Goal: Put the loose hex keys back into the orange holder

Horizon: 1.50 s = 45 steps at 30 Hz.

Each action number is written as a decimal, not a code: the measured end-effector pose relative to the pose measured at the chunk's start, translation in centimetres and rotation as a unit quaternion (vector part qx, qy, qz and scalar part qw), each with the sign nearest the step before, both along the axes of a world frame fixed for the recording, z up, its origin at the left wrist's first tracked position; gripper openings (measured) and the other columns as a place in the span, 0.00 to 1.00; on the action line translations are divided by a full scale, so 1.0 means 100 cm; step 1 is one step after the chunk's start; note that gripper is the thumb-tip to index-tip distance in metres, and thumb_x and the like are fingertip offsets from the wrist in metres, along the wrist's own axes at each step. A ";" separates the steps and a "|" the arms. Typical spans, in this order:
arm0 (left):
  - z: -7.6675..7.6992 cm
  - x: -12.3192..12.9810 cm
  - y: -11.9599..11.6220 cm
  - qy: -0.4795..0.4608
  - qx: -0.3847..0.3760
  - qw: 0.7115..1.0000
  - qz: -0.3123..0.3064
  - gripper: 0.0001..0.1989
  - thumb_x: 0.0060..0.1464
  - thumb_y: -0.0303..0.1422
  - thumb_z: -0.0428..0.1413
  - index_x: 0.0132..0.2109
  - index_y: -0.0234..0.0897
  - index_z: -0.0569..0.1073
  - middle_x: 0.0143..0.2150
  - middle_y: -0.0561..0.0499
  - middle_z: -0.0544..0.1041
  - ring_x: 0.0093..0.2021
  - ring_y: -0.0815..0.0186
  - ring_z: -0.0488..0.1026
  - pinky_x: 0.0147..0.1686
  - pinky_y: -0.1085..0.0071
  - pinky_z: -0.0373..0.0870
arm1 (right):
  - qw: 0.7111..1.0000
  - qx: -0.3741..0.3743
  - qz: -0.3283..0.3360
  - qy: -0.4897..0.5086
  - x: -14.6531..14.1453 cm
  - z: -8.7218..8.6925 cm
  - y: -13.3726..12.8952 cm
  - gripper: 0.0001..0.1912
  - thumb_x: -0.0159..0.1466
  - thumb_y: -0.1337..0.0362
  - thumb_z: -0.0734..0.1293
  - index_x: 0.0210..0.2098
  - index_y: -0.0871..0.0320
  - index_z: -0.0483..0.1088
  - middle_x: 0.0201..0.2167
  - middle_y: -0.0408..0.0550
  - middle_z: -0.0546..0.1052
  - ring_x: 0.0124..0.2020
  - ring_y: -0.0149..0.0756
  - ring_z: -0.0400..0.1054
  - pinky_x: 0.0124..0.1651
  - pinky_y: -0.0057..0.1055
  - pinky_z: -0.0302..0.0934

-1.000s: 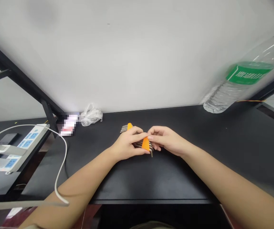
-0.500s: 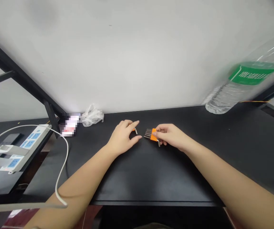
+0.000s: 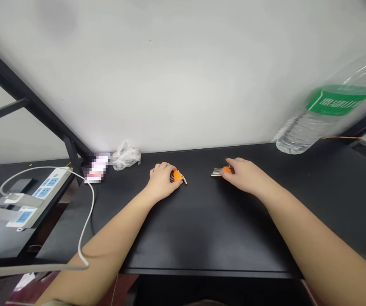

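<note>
A: How are the hands standing?

B: From my station I am seeing the left hand (image 3: 162, 182) gripping the left orange holder (image 3: 178, 175), thumb on the near side, with bent key ends (image 3: 184, 180) pointing right. The right hand (image 3: 243, 175) is gripping the right orange holder (image 3: 228, 170), its straight key shafts (image 3: 217, 172) pointing left.

A: Position of the holders?

B: They are sitting well apart, nearer the back edge of the black surface (image 3: 183, 225) than its front edge. I am not able to tell whether either is touching it.

A: Handling?

B: I am rating both as light and stiff, unlikely to break. The metal is probably slippery, and keys may slide lengthwise. I am advising a hold across the orange body, thumb near and fingers far, rather than on the shafts.

A: Surroundings?

B: A white cable (image 3: 93, 204) is crossing the view of the left forearm; contact I am leaving undetermined. A clear plastic bag (image 3: 126, 156) is lying by the back edge, towards the back left corner. A large bottle (image 3: 339, 101) is standing near the back right corner. Beyond the left edge, a power strip (image 3: 49, 182) is lying.
</note>
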<state>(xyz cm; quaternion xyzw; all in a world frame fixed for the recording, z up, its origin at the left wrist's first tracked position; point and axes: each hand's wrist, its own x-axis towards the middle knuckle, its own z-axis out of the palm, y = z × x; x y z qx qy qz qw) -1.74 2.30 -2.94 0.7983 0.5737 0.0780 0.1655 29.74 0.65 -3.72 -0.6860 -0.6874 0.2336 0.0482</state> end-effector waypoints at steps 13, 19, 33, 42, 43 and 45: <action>0.011 0.008 -0.015 -0.156 -0.048 0.986 -0.044 0.22 0.52 0.35 0.64 0.54 0.43 0.71 0.52 0.48 0.78 0.51 0.57 0.77 0.53 0.59 0.73 | 1.000 -0.012 0.022 -0.002 0.007 -0.014 -0.003 0.34 0.65 0.38 0.62 0.60 0.54 0.71 0.57 0.60 0.71 0.38 0.44 0.72 0.39 0.37 0.66; 0.017 0.014 -0.022 -0.180 -0.043 0.981 -0.062 0.22 0.52 0.36 0.65 0.54 0.42 0.71 0.51 0.48 0.78 0.47 0.58 0.77 0.49 0.61 0.74 | 0.997 0.056 0.008 -0.052 0.003 -0.002 -0.008 0.37 0.62 0.36 0.65 0.63 0.50 0.69 0.55 0.63 0.70 0.51 0.62 0.69 0.47 0.51 0.65; 0.027 0.023 -0.033 -0.184 -0.066 0.973 -0.121 0.23 0.52 0.46 0.65 0.50 0.41 0.72 0.44 0.50 0.79 0.41 0.62 0.76 0.40 0.66 0.73 | 0.758 -0.201 -0.034 0.619 -0.086 0.009 -0.041 0.22 0.69 0.42 0.63 0.47 0.55 0.67 0.25 0.41 0.73 0.22 0.31 0.66 0.25 0.27 0.60; 0.030 0.029 -0.040 -0.190 -0.059 0.971 -0.131 0.22 0.54 0.44 0.65 0.52 0.42 0.71 0.46 0.51 0.79 0.42 0.62 0.76 0.40 0.68 0.71 | 0.731 -0.228 -0.082 0.638 -0.090 0.010 -0.042 0.24 0.65 0.39 0.66 0.35 0.55 0.63 0.19 0.36 0.64 0.15 0.22 0.48 0.17 0.23 0.37; 0.031 0.030 -0.040 -0.191 -0.062 0.972 -0.127 0.22 0.53 0.45 0.65 0.51 0.42 0.71 0.44 0.51 0.79 0.41 0.62 0.76 0.39 0.68 0.71 | 0.729 -0.225 -0.090 0.641 -0.091 0.010 -0.042 0.24 0.64 0.39 0.66 0.34 0.55 0.63 0.19 0.35 0.62 0.15 0.22 0.46 0.17 0.23 0.36; 0.031 0.031 -0.041 -0.191 -0.065 0.972 -0.119 0.22 0.52 0.45 0.66 0.50 0.42 0.71 0.42 0.52 0.78 0.39 0.63 0.75 0.37 0.68 0.71 | 0.728 -0.218 -0.100 0.642 -0.093 0.008 -0.041 0.24 0.64 0.40 0.67 0.33 0.55 0.63 0.17 0.34 0.58 0.14 0.22 0.44 0.16 0.23 0.34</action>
